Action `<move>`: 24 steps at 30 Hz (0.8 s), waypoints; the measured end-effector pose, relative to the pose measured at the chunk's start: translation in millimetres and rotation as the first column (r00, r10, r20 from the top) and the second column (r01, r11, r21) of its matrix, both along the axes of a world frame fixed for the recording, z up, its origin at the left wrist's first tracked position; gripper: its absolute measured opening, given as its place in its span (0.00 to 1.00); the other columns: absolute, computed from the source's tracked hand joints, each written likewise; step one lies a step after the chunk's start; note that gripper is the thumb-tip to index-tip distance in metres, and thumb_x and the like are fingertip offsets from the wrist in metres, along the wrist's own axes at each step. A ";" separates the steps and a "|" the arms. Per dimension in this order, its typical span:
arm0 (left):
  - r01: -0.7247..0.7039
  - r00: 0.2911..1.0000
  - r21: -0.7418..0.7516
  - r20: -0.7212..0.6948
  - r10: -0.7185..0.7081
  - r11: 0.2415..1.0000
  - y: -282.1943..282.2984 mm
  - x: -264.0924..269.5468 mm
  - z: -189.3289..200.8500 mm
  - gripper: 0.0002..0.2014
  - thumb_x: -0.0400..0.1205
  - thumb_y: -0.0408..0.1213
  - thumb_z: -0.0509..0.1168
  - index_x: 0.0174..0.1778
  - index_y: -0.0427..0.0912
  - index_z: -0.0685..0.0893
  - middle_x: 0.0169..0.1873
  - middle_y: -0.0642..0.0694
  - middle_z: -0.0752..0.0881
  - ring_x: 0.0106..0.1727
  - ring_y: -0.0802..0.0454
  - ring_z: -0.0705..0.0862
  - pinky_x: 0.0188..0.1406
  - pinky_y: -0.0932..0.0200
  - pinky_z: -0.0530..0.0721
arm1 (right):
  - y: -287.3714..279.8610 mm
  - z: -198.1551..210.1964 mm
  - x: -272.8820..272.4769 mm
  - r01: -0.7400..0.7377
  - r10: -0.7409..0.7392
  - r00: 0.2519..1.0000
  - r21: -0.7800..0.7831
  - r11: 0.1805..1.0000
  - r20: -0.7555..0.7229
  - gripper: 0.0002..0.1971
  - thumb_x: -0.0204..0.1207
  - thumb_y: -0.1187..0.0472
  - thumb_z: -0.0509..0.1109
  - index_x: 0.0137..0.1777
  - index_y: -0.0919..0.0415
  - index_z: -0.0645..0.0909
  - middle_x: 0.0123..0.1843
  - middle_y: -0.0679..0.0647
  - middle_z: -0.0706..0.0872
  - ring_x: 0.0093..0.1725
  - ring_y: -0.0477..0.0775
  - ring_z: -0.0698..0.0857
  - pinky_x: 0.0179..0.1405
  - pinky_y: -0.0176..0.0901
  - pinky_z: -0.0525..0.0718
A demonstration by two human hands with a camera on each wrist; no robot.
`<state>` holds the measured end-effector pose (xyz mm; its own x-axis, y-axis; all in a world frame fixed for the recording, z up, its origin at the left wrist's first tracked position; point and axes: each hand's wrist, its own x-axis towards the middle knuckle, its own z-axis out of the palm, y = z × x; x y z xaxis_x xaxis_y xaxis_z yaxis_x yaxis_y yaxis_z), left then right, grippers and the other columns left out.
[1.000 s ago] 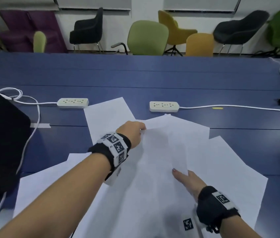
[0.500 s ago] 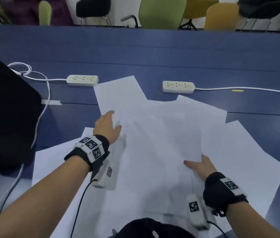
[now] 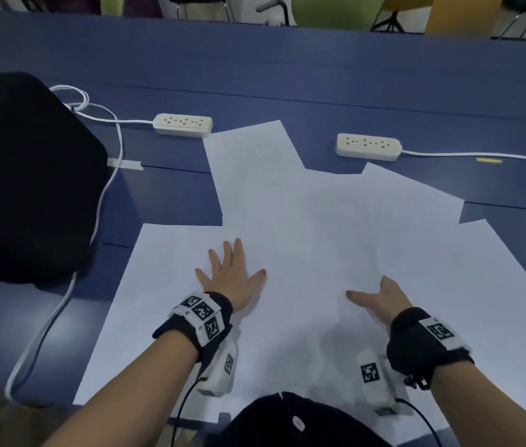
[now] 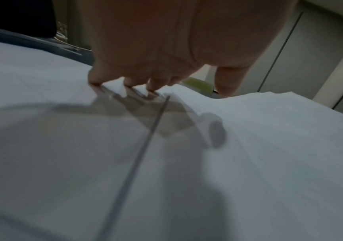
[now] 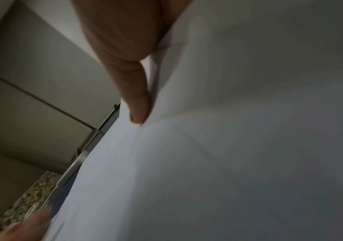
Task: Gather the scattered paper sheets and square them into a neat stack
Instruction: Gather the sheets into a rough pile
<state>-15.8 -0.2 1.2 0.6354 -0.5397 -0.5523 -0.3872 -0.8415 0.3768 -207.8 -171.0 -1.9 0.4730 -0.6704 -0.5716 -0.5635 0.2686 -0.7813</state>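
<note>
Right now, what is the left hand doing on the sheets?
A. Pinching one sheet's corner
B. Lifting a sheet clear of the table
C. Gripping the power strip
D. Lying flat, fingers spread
D: the left hand lies flat on the paper sheets, fingers spread.

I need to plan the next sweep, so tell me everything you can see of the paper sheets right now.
The paper sheets are plain white, thin and blank, lying fanned and overlapping at different angles on the blue table, not yet squared. One corner reaches near the left power strip. The left hand presses flat on them with spread fingers. The right hand holds a raised edge, thumb on top; its fingers are hidden behind the sheets. The near edges reach the table's front edge.
</note>
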 end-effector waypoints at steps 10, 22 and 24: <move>-0.415 0.872 -0.212 0.187 0.453 0.885 38.6 27.8 5.5 0.38 0.79 0.49 0.63 0.82 0.47 0.51 0.83 0.41 0.54 0.84 0.38 0.43 0.80 0.39 0.51 | -12.3 1.8 -16.7 0.252 -0.265 0.963 0.184 0.950 0.051 0.43 0.66 0.62 0.77 0.77 0.68 0.58 0.79 0.63 0.66 0.75 0.65 0.68 0.76 0.63 0.64; -0.671 0.732 -0.627 -0.476 0.488 0.395 17.6 26.9 43.4 0.06 0.83 0.34 0.60 0.51 0.49 0.79 0.30 0.52 0.80 0.28 0.55 0.75 0.31 0.62 0.74 | -32.1 2.9 -27.9 0.255 -0.334 0.907 0.299 0.920 0.256 0.81 0.33 0.47 0.88 0.79 0.67 0.37 0.82 0.61 0.56 0.81 0.59 0.58 0.79 0.66 0.59; -0.521 0.845 -0.703 -0.346 0.407 0.484 17.8 35.0 50.0 0.11 0.83 0.30 0.58 0.44 0.51 0.81 0.33 0.50 0.84 0.33 0.53 0.81 0.37 0.57 0.79 | -34.3 10.0 -27.9 0.224 -0.318 0.913 0.339 0.914 0.254 0.65 0.45 0.52 0.88 0.77 0.74 0.51 0.76 0.65 0.69 0.75 0.62 0.70 0.73 0.63 0.69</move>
<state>19.1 17.6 51.3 0.8841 -0.4300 -0.1832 0.0661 -0.2730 0.9597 -235.7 -205.3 8.1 0.4761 -0.6187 -0.6250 -0.1892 0.6219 -0.7599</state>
